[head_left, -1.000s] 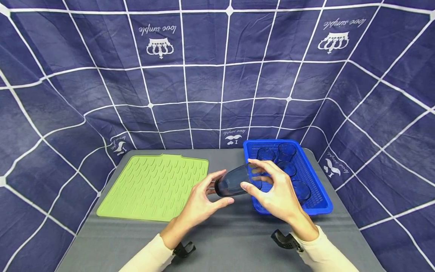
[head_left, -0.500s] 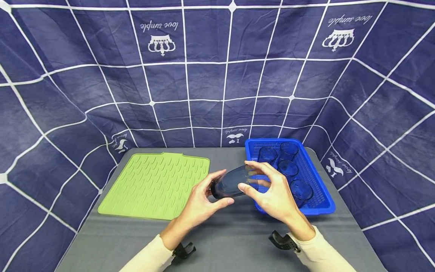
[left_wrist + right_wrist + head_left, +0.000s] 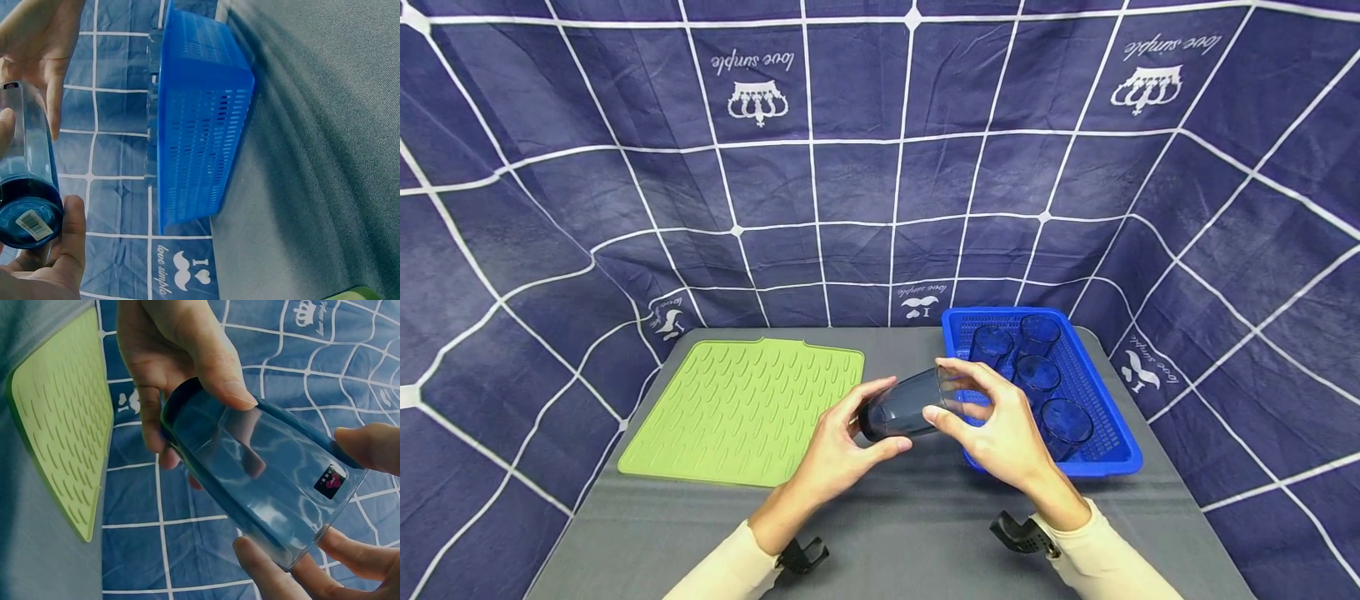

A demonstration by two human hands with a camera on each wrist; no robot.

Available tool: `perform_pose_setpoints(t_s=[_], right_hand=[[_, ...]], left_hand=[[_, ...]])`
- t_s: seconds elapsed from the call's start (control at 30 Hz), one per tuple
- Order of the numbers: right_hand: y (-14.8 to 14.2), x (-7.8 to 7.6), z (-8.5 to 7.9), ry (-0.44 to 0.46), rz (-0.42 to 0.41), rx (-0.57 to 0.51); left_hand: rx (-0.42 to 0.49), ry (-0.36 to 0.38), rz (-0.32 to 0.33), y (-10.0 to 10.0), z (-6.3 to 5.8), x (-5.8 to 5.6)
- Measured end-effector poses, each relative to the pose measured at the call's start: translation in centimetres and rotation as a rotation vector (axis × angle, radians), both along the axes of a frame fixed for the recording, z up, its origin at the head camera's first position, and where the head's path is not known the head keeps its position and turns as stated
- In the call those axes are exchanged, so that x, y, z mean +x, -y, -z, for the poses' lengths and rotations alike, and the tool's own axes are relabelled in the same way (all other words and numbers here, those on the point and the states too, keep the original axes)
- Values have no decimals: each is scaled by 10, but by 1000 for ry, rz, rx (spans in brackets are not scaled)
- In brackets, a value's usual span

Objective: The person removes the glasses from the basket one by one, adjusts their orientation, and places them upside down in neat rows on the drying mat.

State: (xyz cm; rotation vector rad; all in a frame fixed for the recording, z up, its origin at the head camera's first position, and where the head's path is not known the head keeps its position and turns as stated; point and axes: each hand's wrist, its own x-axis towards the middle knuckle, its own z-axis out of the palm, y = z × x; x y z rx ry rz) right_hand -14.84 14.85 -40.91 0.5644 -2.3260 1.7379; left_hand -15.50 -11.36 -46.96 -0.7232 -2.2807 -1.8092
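Note:
A blue-tinted drinking glass (image 3: pixel 901 407) is held above the table between both hands, lying tilted with its thick base to the left and its rim to the right. My left hand (image 3: pixel 841 442) grips the base end, thumb on the near side and fingers behind. Around the rim end curl the fingers and thumb of my right hand (image 3: pixel 1006 427). A white barcode sticker (image 3: pixel 34 225) shows on the base in the left wrist view. Near the rim, a small black label (image 3: pixel 330 482) is visible in the right wrist view.
On the right stands a blue perforated basket (image 3: pixel 1103 408) with several similar glasses (image 3: pixel 1066 427) upright inside. A green ridged drying mat (image 3: pixel 741 408) lies flat on the grey table (image 3: pixel 917 533) at left. Blue gridded cloth (image 3: pixel 850 183) hangs behind and at both sides.
The glass has shifted a little left, its base sinking deeper into the left hand. The right hand has moved slightly left with it.

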Motion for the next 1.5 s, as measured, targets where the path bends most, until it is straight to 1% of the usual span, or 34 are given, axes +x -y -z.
perform_pose_setpoints(t_s=[0.23, 0.43, 0.57, 0.77, 0.93, 1.07, 1.17, 1.37, 1.5], right_hand=[[2, -5, 6, 33, -24, -46], [3, -6, 11, 66, -75, -117], [5, -6, 17, 64, -118, -188], [7, -7, 25, 54, -155, -265], [9, -8, 27, 34, -141, -275], [13, -10, 27, 31, -147, -287], [14, -12, 28, 35, -157, -293], [18, -14, 28, 47, -177, -300], [21, -15, 28, 68, -195, -308]], left_hand=[[28, -13, -14, 2, -2, 0], [70, -17, -25, 5, -1, 1], [101, -17, -26, 6, -2, 2], [136, -55, -19, 7, -3, 5], [172, -66, -25, 8, -5, 4], [183, -96, -40, 10, -7, 2], [185, -111, -47, 11, -7, 1], [175, -105, -61, 13, -8, 1], [175, -128, -64, 16, -9, 0]])
